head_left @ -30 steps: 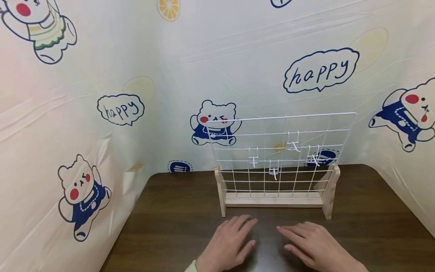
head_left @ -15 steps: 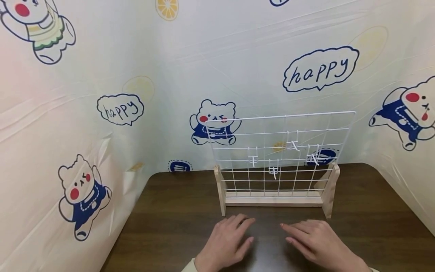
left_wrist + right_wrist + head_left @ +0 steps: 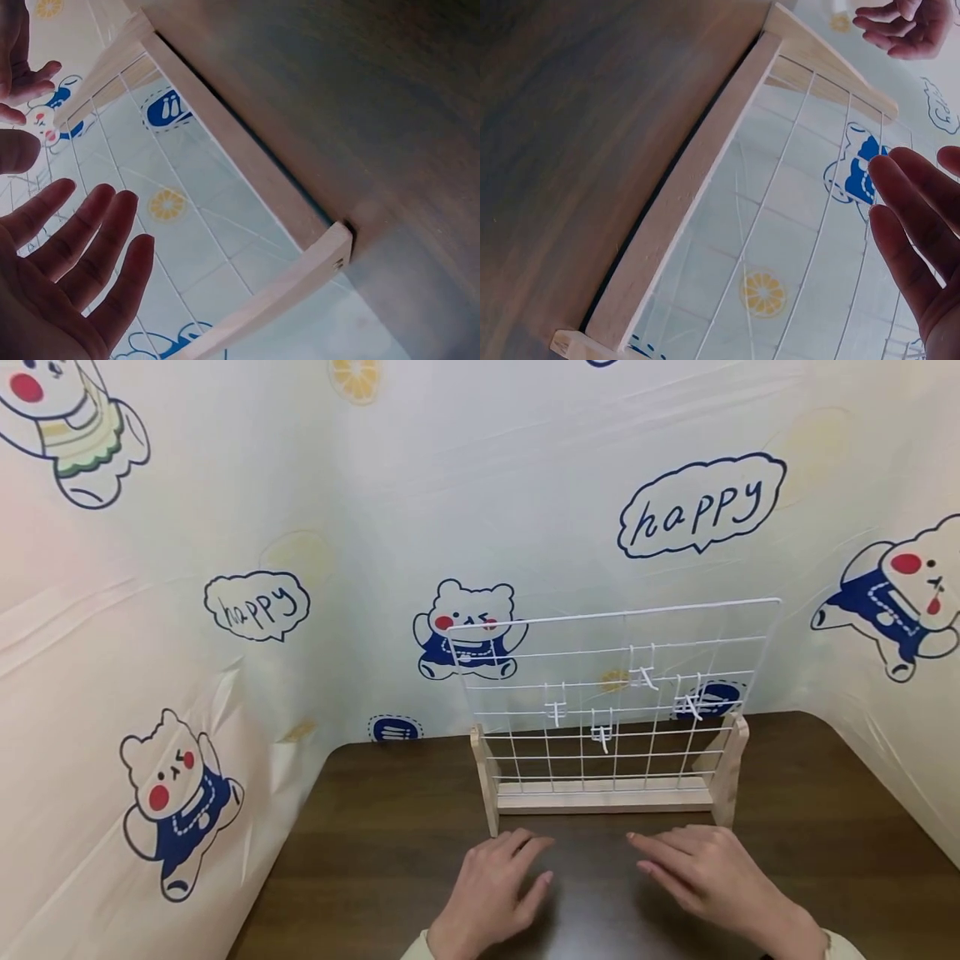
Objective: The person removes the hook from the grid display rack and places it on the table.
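Note:
A white wire grid rack (image 3: 615, 613) stands upright in a pale wooden base (image 3: 604, 800) on the dark table. Several small white hooks (image 3: 643, 677) hang from its wires. In front of the base's left end is my left hand (image 3: 489, 887), palm down with relaxed fingers, holding nothing. My right hand (image 3: 712, 878) lies near the base's right end, its fingers also loosely extended and holding nothing. Both wrist views show spread fingers (image 3: 94, 259) apart from one another, with the grid behind them. Whether either hand touches the table cannot be seen.
A dark brown wooden table (image 3: 375, 860) bears the rack. Pale fabric (image 3: 525, 485) printed with bears, oranges and "happy" bubbles surrounds the table at the back and sides.
The hands have drifted slightly apart, the right one shifting right and a little toward the rack. The head view has tilted slightly. The rack and hooks stay in place.

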`<control>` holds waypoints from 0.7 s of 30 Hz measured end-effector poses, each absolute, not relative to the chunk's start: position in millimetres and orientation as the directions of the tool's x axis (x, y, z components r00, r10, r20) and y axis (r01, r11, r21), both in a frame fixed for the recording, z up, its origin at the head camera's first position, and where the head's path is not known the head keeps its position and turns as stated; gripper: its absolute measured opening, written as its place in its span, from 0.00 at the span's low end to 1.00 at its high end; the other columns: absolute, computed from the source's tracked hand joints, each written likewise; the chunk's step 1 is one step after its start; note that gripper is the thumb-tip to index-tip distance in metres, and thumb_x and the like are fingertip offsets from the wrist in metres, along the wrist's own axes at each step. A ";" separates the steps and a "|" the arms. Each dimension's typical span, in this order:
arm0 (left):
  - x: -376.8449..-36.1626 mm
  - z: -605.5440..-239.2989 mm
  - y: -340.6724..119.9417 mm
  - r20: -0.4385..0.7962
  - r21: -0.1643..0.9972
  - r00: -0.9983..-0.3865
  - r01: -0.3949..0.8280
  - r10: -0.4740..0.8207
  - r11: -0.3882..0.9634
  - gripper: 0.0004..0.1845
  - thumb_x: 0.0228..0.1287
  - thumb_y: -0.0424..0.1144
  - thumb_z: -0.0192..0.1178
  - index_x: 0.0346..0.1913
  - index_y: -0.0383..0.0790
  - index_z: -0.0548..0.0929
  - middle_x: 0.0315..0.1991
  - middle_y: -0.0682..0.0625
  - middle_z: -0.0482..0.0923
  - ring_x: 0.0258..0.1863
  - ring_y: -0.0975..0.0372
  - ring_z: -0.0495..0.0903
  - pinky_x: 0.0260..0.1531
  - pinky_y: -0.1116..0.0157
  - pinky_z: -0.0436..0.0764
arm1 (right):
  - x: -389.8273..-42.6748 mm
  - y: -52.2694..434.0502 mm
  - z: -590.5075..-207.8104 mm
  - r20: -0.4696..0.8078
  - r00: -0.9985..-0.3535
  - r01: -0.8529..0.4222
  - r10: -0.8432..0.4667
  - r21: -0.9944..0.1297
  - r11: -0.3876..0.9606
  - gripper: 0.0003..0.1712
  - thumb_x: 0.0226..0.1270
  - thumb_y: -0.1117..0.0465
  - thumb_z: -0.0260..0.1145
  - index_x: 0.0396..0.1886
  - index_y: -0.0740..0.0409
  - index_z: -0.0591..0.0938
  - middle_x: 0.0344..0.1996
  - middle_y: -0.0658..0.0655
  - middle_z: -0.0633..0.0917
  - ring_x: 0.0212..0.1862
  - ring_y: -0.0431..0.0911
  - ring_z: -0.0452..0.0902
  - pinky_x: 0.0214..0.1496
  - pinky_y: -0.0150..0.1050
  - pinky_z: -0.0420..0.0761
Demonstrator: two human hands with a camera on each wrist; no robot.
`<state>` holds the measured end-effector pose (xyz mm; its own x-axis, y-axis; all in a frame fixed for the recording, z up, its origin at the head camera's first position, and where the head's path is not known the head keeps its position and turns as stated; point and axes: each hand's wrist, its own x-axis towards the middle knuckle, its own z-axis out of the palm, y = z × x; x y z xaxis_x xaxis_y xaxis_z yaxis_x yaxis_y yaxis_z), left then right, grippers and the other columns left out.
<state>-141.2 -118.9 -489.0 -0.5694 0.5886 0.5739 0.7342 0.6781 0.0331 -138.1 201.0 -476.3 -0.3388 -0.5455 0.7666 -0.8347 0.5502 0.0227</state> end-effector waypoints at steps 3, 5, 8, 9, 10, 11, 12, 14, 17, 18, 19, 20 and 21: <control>-141.6 -490.7 -120.4 0.585 0.039 -0.571 0.729 0.576 0.683 0.18 0.62 0.46 0.70 0.55 0.50 0.85 0.44 0.60 0.85 0.36 0.68 0.85 0.33 0.67 0.85 | -140.6 201.8 -475.2 0.780 -0.320 -0.836 -0.538 0.035 0.548 0.23 0.85 0.49 0.52 0.48 0.53 0.91 0.29 0.44 0.91 0.28 0.35 0.85 0.28 0.31 0.83; -142.5 -491.5 -121.4 0.587 0.038 -0.572 0.726 0.573 0.686 0.19 0.61 0.46 0.70 0.55 0.49 0.85 0.44 0.59 0.85 0.36 0.67 0.85 0.33 0.67 0.86 | -141.8 202.1 -474.6 0.790 -0.308 -0.837 -0.529 0.039 0.546 0.23 0.85 0.49 0.52 0.48 0.53 0.91 0.29 0.44 0.91 0.27 0.35 0.85 0.27 0.31 0.83; -144.2 -491.3 -122.6 0.592 0.040 -0.577 0.718 0.562 0.695 0.19 0.59 0.45 0.72 0.54 0.50 0.86 0.44 0.60 0.86 0.36 0.67 0.86 0.34 0.66 0.86 | -143.3 202.3 -472.8 0.798 -0.301 -0.836 -0.522 0.043 0.548 0.23 0.85 0.49 0.53 0.48 0.53 0.91 0.28 0.44 0.91 0.26 0.35 0.85 0.27 0.31 0.82; -144.7 -490.9 -123.3 0.596 0.039 -0.579 0.714 0.557 0.699 0.19 0.59 0.45 0.72 0.53 0.50 0.86 0.44 0.60 0.86 0.36 0.67 0.86 0.33 0.67 0.86 | -143.4 202.6 -472.0 0.797 -0.306 -0.833 -0.521 0.040 0.551 0.23 0.85 0.48 0.53 0.48 0.53 0.91 0.28 0.45 0.91 0.26 0.35 0.85 0.27 0.31 0.83; -145.1 -490.4 -123.8 0.600 0.040 -0.579 0.710 0.552 0.703 0.19 0.58 0.45 0.72 0.53 0.50 0.86 0.44 0.60 0.86 0.36 0.68 0.86 0.33 0.67 0.86 | -143.4 202.8 -471.1 0.794 -0.313 -0.832 -0.521 0.036 0.554 0.23 0.85 0.48 0.53 0.48 0.53 0.91 0.28 0.45 0.91 0.26 0.36 0.85 0.27 0.31 0.83; -145.5 -489.7 -124.3 0.604 0.041 -0.580 0.708 0.547 0.705 0.19 0.58 0.45 0.73 0.53 0.50 0.86 0.43 0.60 0.86 0.35 0.68 0.86 0.33 0.67 0.86 | -143.2 203.1 -470.4 0.791 -0.320 -0.829 -0.521 0.032 0.558 0.23 0.85 0.48 0.52 0.48 0.53 0.91 0.28 0.45 0.91 0.26 0.35 0.85 0.27 0.31 0.83; -145.9 -489.2 -124.8 0.609 0.041 -0.577 0.707 0.544 0.706 0.19 0.57 0.45 0.73 0.52 0.50 0.86 0.43 0.61 0.86 0.35 0.68 0.86 0.32 0.68 0.85 | -142.9 203.5 -469.7 0.786 -0.331 -0.826 -0.522 0.026 0.563 0.23 0.85 0.48 0.52 0.48 0.53 0.91 0.28 0.44 0.91 0.26 0.35 0.85 0.27 0.31 0.83; -146.4 -488.4 -125.8 0.619 0.039 -0.571 0.708 0.539 0.705 0.19 0.57 0.45 0.73 0.52 0.50 0.86 0.43 0.61 0.86 0.34 0.68 0.86 0.32 0.68 0.85 | -142.3 204.8 -468.3 0.776 -0.354 -0.818 -0.521 0.013 0.575 0.24 0.85 0.48 0.52 0.48 0.53 0.91 0.28 0.44 0.91 0.26 0.35 0.85 0.27 0.32 0.84; -147.3 -487.6 -126.9 0.624 0.042 -0.571 0.707 0.534 0.706 0.18 0.58 0.45 0.72 0.52 0.49 0.86 0.43 0.60 0.86 0.35 0.67 0.86 0.32 0.67 0.85 | -142.0 207.1 -465.9 0.767 -0.379 -0.806 -0.518 0.001 0.592 0.24 0.85 0.47 0.52 0.48 0.53 0.91 0.28 0.44 0.92 0.26 0.35 0.85 0.28 0.32 0.84; -147.6 -487.4 -127.2 0.622 0.046 -0.575 0.705 0.532 0.708 0.18 0.58 0.45 0.71 0.52 0.49 0.86 0.43 0.60 0.86 0.35 0.66 0.87 0.32 0.67 0.86 | -142.2 207.8 -465.1 0.766 -0.385 -0.801 -0.515 0.000 0.599 0.25 0.84 0.46 0.52 0.48 0.53 0.91 0.28 0.45 0.92 0.27 0.35 0.86 0.28 0.32 0.84; -147.8 -487.1 -127.5 0.619 0.051 -0.580 0.702 0.529 0.710 0.17 0.59 0.46 0.70 0.52 0.49 0.86 0.43 0.60 0.86 0.35 0.66 0.87 0.32 0.67 0.86 | -142.5 208.5 -464.4 0.767 -0.386 -0.799 -0.512 -0.001 0.602 0.25 0.84 0.46 0.52 0.48 0.53 0.91 0.28 0.45 0.92 0.26 0.36 0.86 0.27 0.32 0.84; -148.0 -486.7 -127.8 0.615 0.055 -0.586 0.699 0.527 0.713 0.17 0.60 0.46 0.70 0.52 0.49 0.86 0.44 0.60 0.86 0.36 0.66 0.87 0.33 0.66 0.86 | -143.0 208.9 -463.7 0.772 -0.380 -0.798 -0.509 0.004 0.603 0.25 0.84 0.46 0.52 0.47 0.53 0.92 0.28 0.45 0.92 0.26 0.36 0.86 0.27 0.32 0.84; -148.3 -486.7 -128.1 0.614 0.058 -0.589 0.699 0.526 0.713 0.17 0.60 0.46 0.70 0.52 0.49 0.86 0.44 0.59 0.86 0.36 0.66 0.87 0.33 0.66 0.86 | -143.8 209.3 -463.2 0.779 -0.372 -0.796 -0.504 0.012 0.605 0.25 0.85 0.46 0.52 0.47 0.53 0.92 0.28 0.46 0.92 0.26 0.36 0.86 0.27 0.33 0.84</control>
